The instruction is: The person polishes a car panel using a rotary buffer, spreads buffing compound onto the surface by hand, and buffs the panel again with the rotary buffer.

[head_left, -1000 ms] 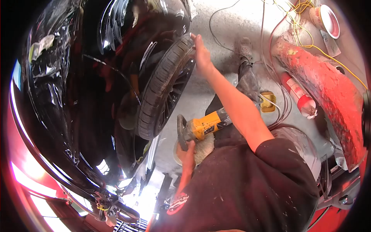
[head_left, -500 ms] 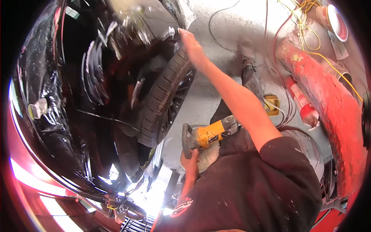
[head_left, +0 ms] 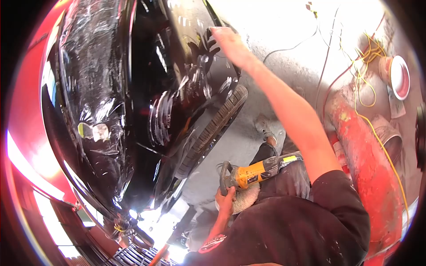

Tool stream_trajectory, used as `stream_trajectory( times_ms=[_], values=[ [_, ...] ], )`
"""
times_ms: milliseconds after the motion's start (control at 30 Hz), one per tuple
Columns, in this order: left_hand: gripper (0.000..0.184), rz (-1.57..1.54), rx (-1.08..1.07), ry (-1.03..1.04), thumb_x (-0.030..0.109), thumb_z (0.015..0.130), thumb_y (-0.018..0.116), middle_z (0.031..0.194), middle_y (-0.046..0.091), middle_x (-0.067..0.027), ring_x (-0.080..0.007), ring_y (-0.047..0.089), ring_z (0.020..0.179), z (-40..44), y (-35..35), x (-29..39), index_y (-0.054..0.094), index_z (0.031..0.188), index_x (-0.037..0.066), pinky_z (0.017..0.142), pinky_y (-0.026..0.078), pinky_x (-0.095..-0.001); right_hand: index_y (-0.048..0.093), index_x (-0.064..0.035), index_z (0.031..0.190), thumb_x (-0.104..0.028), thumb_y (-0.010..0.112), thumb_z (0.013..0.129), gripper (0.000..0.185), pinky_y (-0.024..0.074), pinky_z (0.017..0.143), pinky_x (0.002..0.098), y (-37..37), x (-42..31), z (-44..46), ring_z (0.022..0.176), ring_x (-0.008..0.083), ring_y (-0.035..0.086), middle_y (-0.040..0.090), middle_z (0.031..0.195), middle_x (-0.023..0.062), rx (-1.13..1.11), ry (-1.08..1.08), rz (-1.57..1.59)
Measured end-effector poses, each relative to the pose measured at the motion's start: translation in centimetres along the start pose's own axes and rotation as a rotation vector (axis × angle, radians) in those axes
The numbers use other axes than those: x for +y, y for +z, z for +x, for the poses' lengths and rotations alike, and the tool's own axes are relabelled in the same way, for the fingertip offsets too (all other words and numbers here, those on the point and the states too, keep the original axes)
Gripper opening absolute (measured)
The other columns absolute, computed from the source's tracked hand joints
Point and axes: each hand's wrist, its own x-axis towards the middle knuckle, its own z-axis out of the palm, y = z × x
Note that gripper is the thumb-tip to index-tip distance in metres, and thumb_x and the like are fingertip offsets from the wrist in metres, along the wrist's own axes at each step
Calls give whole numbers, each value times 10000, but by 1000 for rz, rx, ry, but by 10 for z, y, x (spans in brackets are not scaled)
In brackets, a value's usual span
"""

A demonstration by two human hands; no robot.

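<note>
Head view: the work in hand looks like a check by touch, the right hand (head_left: pixel 230 42) open and flat at the glossy black car panel (head_left: pixel 177 57), contact unclear, while the left hand (head_left: pixel 225 201) is clamped on the handle of the yellow polisher (head_left: pixel 255 173) across the lap. The next move calls for keeping the polisher steady, off the panel; the white-rimmed bucket's (head_left: pixel 385 68) contents are unclear.

The black car (head_left: pixel 146 57) runs past the top edge; whether the right hand (head_left: pixel 230 43) touches it is unclear. The polisher (head_left: pixel 252 174) covers part of its pad (head_left: pixel 245 200), its label (head_left: pixel 252 179) illegibly small.
</note>
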Motion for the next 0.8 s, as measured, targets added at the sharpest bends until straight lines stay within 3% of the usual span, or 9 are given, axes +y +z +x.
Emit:
stream_trajectory(
  times_ms=[133, 233, 267, 400, 533, 633, 667, 767, 800],
  values=[
    [271, -12, 10, 0, 161, 888, 827, 671, 563, 11, -82, 489, 523, -14, 22, 11, 570, 925, 81, 498, 406, -256, 637, -18, 1329, -586, 412, 1060, 667, 482, 1008, 415, -24, -48, 36, 1172, 277, 645, 712, 1250, 171, 15, 138, 233],
    [283, -22, 33, 15, 181, 878, 839, 657, 555, 18, -77, 487, 523, -17, 34, 12, 574, 909, 86, 493, 401, -255, 684, -4, 1202, -542, 457, 1056, 602, 500, 936, 419, -9, -70, 100, 1082, 301, 668, 729, 1142, 193, 15, -142, 172],
    [286, -31, 39, 9, 186, 875, 842, 654, 553, 19, -76, 488, 524, -21, 37, 10, 575, 903, 87, 491, 400, -256, 695, 0, 1135, -486, 481, 1056, 537, 508, 927, 418, -5, -81, 113, 1050, 372, 668, 713, 1095, 236, -86, -214, -28],
    [279, -70, 59, -3, 184, 877, 841, 672, 565, 19, -74, 493, 526, -29, 49, 20, 579, 895, 90, 486, 404, -259, 682, -11, 1169, -472, 398, 1082, 549, 476, 969, 480, -33, -110, 75, 1063, 433, 630, 687, 1101, 259, -285, -376, 72],
    [224, -92, 74, 5, 132, 896, 795, 684, 570, 16, -73, 487, 524, -32, 58, 9, 576, 914, 91, 482, 388, -264, 629, -4, 1259, -444, 365, 1102, 537, 424, 1069, 449, -45, -115, 111, 1196, 351, 588, 652, 1254, 204, -132, -5, 92],
    [208, -77, 95, 13, 113, 899, 782, 682, 575, 13, -73, 488, 522, -34, 69, 18, 576, 915, 88, 480, 383, -263, 644, -25, 1259, -446, 361, 1102, 531, 422, 1084, 452, -19, -127, 158, 1201, 369, 589, 647, 1274, 201, -94, -314, -36],
    [212, -62, 101, 9, 117, 895, 787, 684, 578, 12, -73, 491, 522, -38, 70, 20, 578, 912, 87, 479, 385, -262, 650, -39, 1267, -431, 419, 1087, 489, 412, 1098, 447, -9, -135, 160, 1229, 385, 573, 634, 1308, 204, -250, -447, -280],
    [221, -47, 121, 36, 128, 885, 800, 685, 584, 9, -75, 495, 519, -44, 78, 26, 585, 910, 85, 476, 389, -263, 650, -46, 1280, -392, 490, 1066, 437, 399, 1113, 469, -8, -147, 136, 1255, 394, 558, 633, 1332, 200, -229, -705, -358],
    [244, -62, 122, 12, 145, 870, 817, 688, 580, 12, -75, 494, 517, -41, 66, 24, 582, 901, 87, 479, 398, -267, 628, -48, 1341, -385, 540, 1047, 456, 376, 1131, 494, -9, -174, 121, 1292, 411, 532, 599, 1398, 204, -302, -571, -253]
  ],
)
